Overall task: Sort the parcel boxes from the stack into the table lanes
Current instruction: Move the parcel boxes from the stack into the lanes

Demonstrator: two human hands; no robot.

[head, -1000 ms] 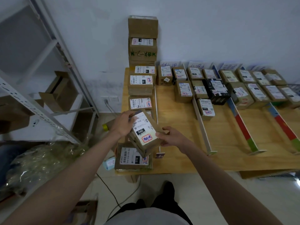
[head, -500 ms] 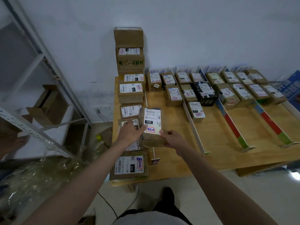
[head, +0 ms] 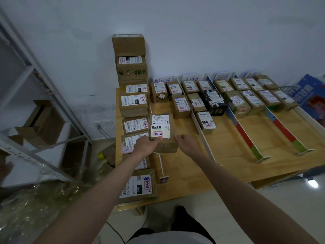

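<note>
Cardboard parcel between hands, over lane

Brown parcel box, white "060" label up, leftmost lane

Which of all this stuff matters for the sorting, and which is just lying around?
Part of the job: held parcel, left hand, right hand, stack of boxes, lane dividers, sorted parcels.

Lying about: metal shelf, wall socket, blue poster.
</note>
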